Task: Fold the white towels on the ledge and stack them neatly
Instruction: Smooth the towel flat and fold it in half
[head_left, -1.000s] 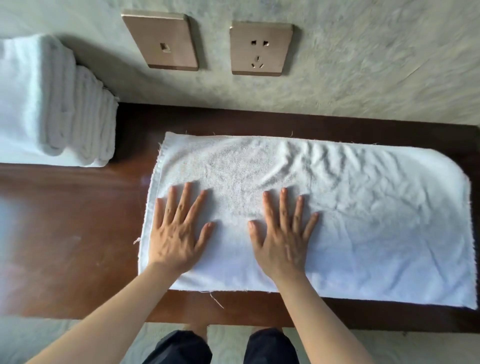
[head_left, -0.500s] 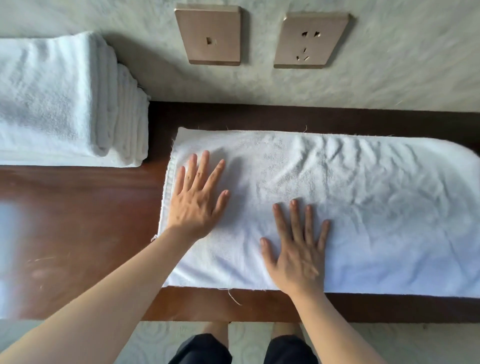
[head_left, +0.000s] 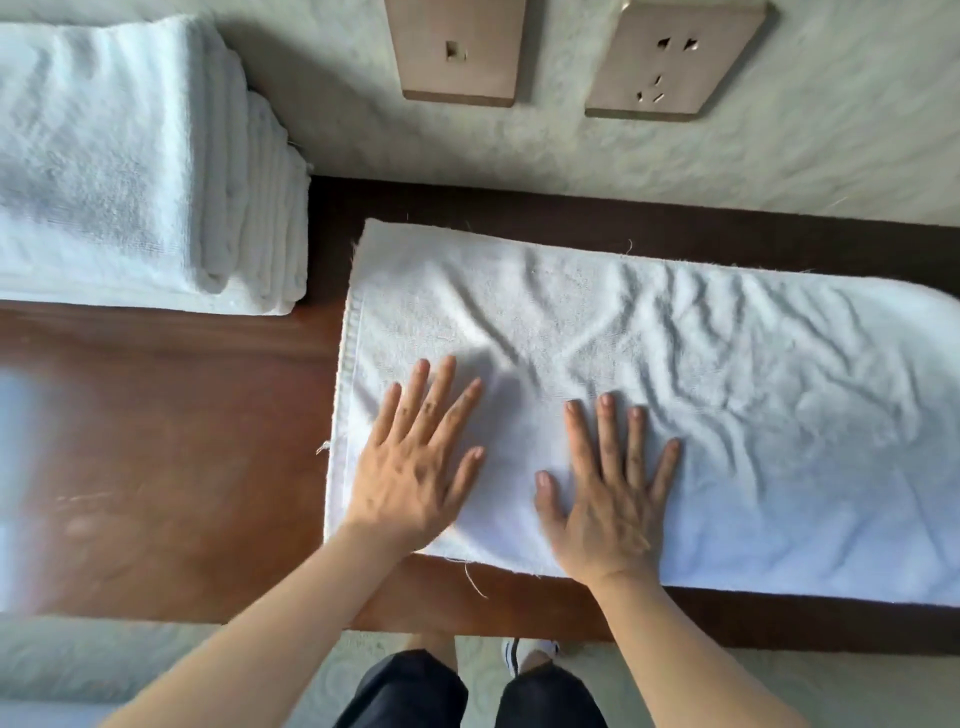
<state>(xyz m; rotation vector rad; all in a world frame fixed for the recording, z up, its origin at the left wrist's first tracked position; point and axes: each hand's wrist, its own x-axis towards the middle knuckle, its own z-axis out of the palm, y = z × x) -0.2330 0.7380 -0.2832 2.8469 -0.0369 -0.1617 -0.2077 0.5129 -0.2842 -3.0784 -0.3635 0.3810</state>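
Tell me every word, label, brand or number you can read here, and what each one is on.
None: no readable text shows anywhere.
Spread towel: plain white, no tag or logo in view.
Folded stack: plain white, no label in view.
Wall switch plate: blank.
Wall socket plate: only pin holes, no marking.
Wooden ledge: bare of print.

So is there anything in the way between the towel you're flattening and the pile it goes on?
Nothing visible. Both the left hand and right hand lie flat on the spread towel. Only bare wooden ledge lies between it and the folded stack at the left.
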